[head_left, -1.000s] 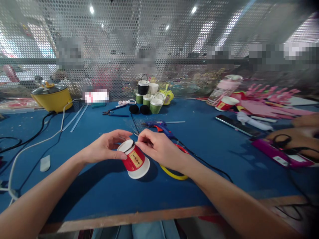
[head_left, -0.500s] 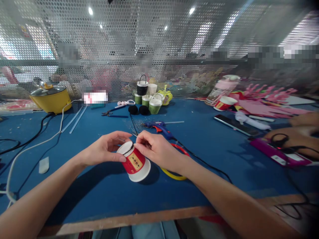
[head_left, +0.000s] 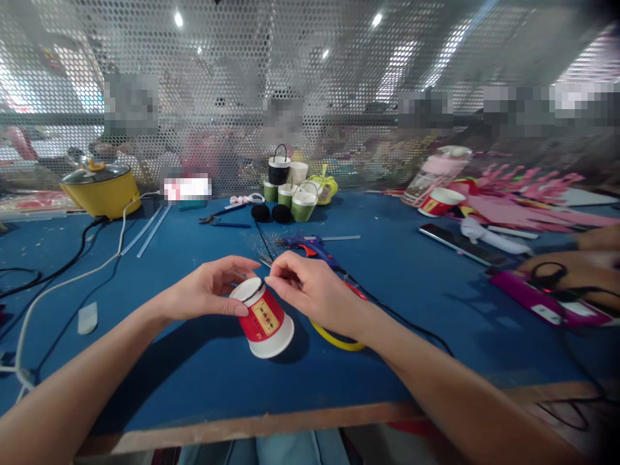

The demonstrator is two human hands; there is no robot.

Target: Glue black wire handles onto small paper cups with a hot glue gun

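A red and white paper cup [head_left: 265, 318] stands tilted on the blue table, its wide rim down. My left hand [head_left: 209, 288] grips it near the narrow white end, thumb on the side. A thin black cord [head_left: 252, 296] runs across that end. My right hand [head_left: 310, 287] pinches the cord at the cup's upper edge; its fingertips are partly hidden. Behind this hand a pointed metal tip [head_left: 265, 261] shows, and below the wrist lies a yellow loop [head_left: 334, 337]. The blue glue gun [head_left: 310, 245] rests just beyond my right hand.
Pliers [head_left: 225, 219], two black balls [head_left: 271, 214] and small green and white buckets [head_left: 303, 203] sit farther back. A yellow pot [head_left: 101, 190] with cables stands left. At right are a phone [head_left: 460, 245], another red cup [head_left: 440, 202], a purple power bank-like box [head_left: 542, 300] and another person's hand [head_left: 564, 271].
The view has shifted slightly. My right hand has drawn a little to the right with the cord end; my left hand keeps its hold on the cup.
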